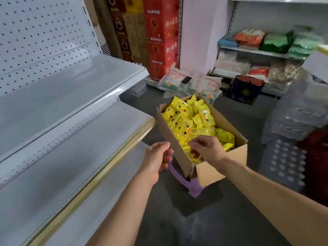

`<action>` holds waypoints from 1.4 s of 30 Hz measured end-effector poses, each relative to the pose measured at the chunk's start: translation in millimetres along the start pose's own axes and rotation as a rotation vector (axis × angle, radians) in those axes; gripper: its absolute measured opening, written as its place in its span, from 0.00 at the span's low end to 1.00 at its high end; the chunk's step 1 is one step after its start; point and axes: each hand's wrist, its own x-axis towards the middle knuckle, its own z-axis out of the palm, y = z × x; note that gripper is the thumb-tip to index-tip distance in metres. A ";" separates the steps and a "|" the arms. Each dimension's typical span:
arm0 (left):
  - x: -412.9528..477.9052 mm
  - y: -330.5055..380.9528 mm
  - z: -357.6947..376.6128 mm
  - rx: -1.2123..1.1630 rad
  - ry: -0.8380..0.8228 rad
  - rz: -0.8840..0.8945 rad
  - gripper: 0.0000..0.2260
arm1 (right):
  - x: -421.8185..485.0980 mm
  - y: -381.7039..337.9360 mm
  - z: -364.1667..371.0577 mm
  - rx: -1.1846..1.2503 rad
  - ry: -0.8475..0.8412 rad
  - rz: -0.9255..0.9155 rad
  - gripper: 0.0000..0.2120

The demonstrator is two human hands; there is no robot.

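Note:
An open cardboard box [220, 167] stands on a purple plastic stool [193, 189] on the floor. It is filled with several yellow packets printed with a duck face [184, 128]. My right hand [206, 148] reaches into the near corner of the box, its fingers curled down round one yellow packet [195, 158]. My left hand [157, 158] is just outside the box, against the outer face of the raised left flap [170, 137]. Its fingers are loosely curled and its thumb is near the flap's edge.
Bare grey metal shelves [74, 139] with a pegboard back run along the left. Red cartons [162, 38] are stacked at the back, with white bags [191, 84] on the floor below. A shelf of bagged goods [266, 41] and wrapped packs [294, 121] stand to the right.

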 end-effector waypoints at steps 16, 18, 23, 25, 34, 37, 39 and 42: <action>283.0 -6.8 100.2 0.142 -0.067 -0.144 0.11 | 223.3 124.2 -71.1 0.052 0.118 0.468 0.05; 324.2 -12.5 110.9 0.239 -0.050 -0.158 0.16 | 257.3 141.2 -70.7 0.065 0.127 0.553 0.07; 407.0 -31.5 130.4 0.601 -0.005 -0.103 0.27 | 321.8 184.6 -65.4 0.031 0.186 0.666 0.16; 429.9 -42.0 134.7 0.692 0.041 -0.099 0.32 | 337.9 199.7 -63.7 -0.011 0.190 0.688 0.23; 459.2 -71.7 142.5 0.947 0.094 -0.044 0.39 | 366.6 225.2 -53.0 0.063 0.192 0.846 0.36; 463.5 -70.4 141.8 0.889 0.012 -0.088 0.36 | 367.3 225.6 -52.7 0.085 0.217 0.862 0.34; 461.2 -67.3 142.0 0.833 -0.008 -0.071 0.28 | 364.0 224.2 -53.0 0.108 0.215 0.844 0.33; 449.2 -66.1 142.0 0.735 -0.029 0.000 0.10 | 354.1 215.6 -52.4 0.119 0.222 0.788 0.19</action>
